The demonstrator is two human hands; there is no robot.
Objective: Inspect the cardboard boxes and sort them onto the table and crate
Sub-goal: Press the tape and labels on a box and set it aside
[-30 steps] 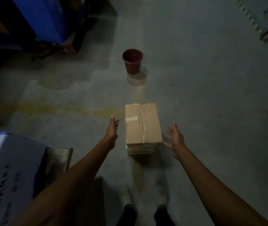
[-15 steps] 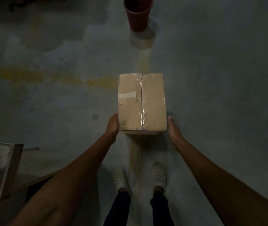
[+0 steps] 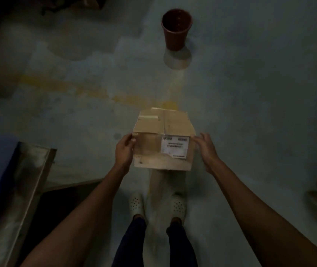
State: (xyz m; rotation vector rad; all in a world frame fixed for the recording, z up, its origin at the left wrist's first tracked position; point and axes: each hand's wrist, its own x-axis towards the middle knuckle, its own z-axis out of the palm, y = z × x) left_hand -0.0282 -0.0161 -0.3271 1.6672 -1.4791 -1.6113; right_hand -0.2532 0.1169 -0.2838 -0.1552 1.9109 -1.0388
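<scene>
1. Tilted toward me since the earlier frame, the cardboard box (image 3: 163, 139) shows its white label (image 3: 175, 147), raised off the floor (image 3: 250, 112).
2. My left hand (image 3: 124, 151) and right hand (image 3: 206, 149) grip its opposite sides.
3. I judge inspection begun, sorting pending.

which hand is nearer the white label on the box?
Right. The right hand holds the right edge of the cardboard box, just beside the white label; the left hand grips the opposite left edge.
</scene>
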